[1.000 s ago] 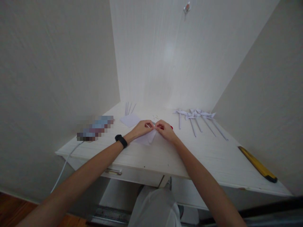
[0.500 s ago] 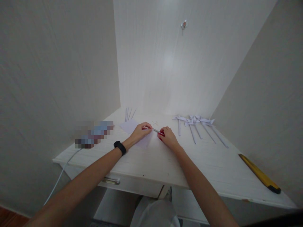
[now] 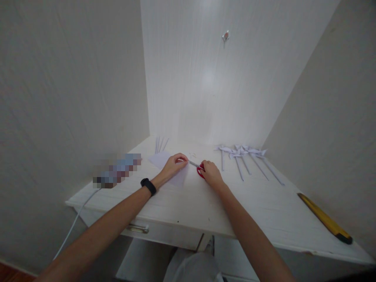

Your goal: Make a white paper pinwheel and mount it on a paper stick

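My right hand [image 3: 212, 173] is closed around the handles of red-handled scissors [image 3: 201, 170]. Their metal blades point left, toward the fingertips of my left hand [image 3: 173, 164]. That hand, with a black band on its wrist, pinches the corner of a white sheet of paper [image 3: 179, 178], which lies partly beneath it on the table. The scissor tips meet the paper's corner at my fingers; whether the blades are apart there is too small to tell. Small white scraps [image 3: 192, 155] lie just beyond the blades.
Several white paper pinwheels [image 3: 242, 150] on sticks lie at the back right. Several thin paper sticks [image 3: 159, 145] are at the back left. A yellow and black tool [image 3: 324, 219] rests along the right wall. A blurred-out object [image 3: 117, 170] with a white cable [image 3: 76, 217] is on the left.
My right hand and the scissors have shifted slightly right and down, and the red handle loops show more. My left hand stays at the paper. The camera view has tilted slightly.
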`<action>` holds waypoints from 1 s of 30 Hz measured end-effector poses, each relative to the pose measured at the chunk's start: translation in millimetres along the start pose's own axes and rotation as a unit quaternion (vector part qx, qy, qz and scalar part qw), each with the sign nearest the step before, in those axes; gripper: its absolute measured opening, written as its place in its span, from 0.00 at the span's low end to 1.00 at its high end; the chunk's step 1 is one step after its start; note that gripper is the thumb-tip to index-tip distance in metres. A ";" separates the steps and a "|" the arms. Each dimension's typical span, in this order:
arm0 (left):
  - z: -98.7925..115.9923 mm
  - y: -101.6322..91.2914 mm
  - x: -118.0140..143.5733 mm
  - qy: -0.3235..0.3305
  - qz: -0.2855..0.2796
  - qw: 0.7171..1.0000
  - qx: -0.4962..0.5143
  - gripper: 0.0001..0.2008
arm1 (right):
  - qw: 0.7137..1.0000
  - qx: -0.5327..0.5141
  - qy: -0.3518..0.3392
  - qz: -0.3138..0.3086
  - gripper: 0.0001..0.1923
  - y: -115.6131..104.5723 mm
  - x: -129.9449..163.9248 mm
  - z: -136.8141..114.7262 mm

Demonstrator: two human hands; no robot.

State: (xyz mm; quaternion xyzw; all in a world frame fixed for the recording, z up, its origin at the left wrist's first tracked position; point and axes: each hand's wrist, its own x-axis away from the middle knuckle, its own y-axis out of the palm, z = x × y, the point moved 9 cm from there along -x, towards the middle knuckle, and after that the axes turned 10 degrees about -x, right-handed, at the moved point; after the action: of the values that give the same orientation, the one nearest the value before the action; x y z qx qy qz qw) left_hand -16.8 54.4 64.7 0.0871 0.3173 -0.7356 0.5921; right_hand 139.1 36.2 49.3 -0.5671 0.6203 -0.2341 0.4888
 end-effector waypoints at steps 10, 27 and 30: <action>-0.3 -9.4 -0.3 -0.053 0.026 0.996 0.068 0.09 | 0.988 -0.127 0.011 0.090 0.14 -10.4 -4.1 3.8; -5.1 -9.9 -1.5 -0.070 0.035 0.992 0.103 0.10 | 0.955 -0.233 0.049 0.178 0.16 -32.3 -1.0 9.8; -5.6 -8.0 -1.3 -0.076 0.030 0.991 0.110 0.10 | 0.951 -0.258 0.002 0.171 0.17 -35.3 -2.0 1.5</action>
State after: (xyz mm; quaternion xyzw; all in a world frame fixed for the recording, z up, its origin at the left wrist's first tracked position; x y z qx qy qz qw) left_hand -25.2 59.4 63.8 0.1056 0.1858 -0.7522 0.6233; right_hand 156.9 29.7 79.2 -0.5587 0.7482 0.0193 0.3573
